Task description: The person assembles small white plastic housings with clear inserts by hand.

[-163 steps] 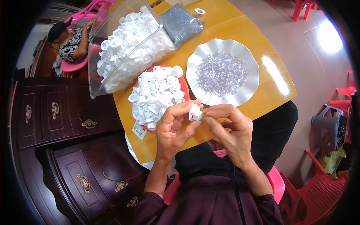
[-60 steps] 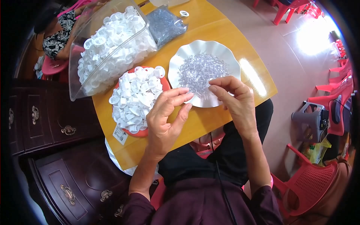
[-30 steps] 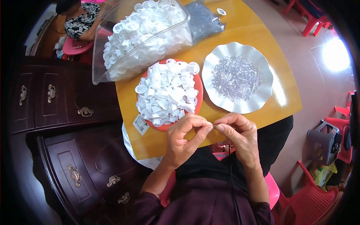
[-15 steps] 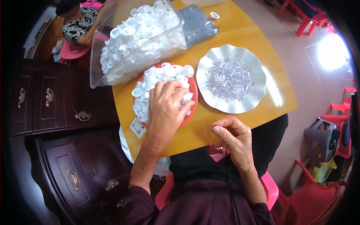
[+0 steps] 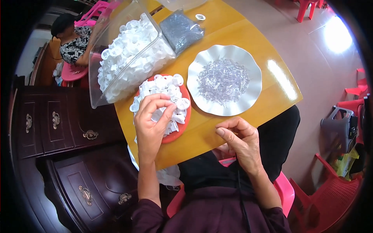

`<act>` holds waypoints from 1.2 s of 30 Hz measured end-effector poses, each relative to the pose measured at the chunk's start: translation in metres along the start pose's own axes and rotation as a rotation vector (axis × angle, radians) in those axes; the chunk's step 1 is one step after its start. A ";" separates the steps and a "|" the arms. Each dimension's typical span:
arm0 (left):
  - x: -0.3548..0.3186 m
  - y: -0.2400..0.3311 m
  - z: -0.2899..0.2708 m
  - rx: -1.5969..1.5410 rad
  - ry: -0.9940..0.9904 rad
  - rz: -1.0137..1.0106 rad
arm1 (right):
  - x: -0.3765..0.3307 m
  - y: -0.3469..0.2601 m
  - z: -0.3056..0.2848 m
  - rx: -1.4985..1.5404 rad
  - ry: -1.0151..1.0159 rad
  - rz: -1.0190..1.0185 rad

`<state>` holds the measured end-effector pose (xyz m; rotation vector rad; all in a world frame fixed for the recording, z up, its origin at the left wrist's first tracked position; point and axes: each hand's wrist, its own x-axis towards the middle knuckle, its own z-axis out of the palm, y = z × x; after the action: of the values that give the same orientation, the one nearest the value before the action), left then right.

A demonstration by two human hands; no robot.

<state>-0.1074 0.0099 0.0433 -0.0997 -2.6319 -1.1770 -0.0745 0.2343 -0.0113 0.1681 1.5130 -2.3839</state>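
Note:
My left hand [image 5: 153, 120] is over the red plate [image 5: 187, 123] heaped with small white plastic parts [image 5: 157, 87]. Its thumb and forefinger are pinched at the edge of one round white plastic part [image 5: 183, 103]. Nearer to me and further right, my right hand [image 5: 243, 141] hovers above the table's front edge. Thumb and forefinger press together there; whatever sits between them is too small to make out. Beyond that hand stands a white wavy-rimmed dish [image 5: 254, 87] holding a pile of tiny clear plastic slivers [image 5: 223, 81].
A large clear bin [image 5: 116, 91] full of white parts stands at the left back, beside a bag of clear pieces [image 5: 180, 33]. One loose white part [image 5: 200, 17] lies behind. Dark drawers [image 5: 74, 116] flank the table's left. Another person [image 5: 77, 42] sits at far left.
My left hand has drawn back and lifted slightly from the heap, with a round white part now at its fingertips. The right hand keeps its pinch. The whole view has shifted a little.

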 end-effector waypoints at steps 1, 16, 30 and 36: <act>-0.003 0.000 0.000 -0.032 0.007 -0.030 | 0.001 -0.005 0.003 0.015 -0.007 0.019; -0.008 0.021 0.027 0.700 -0.134 0.202 | 0.003 -0.005 0.007 -0.080 -0.059 0.062; -0.015 0.013 0.035 0.773 -0.075 0.164 | 0.003 -0.006 -0.001 -0.021 -0.058 0.067; -0.015 0.010 0.040 0.754 -0.007 0.186 | -0.005 -0.001 -0.008 -0.009 -0.004 0.092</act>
<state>-0.0993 0.0467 0.0215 -0.1936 -2.8030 -0.0863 -0.0710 0.2428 -0.0126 0.2262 1.4814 -2.3039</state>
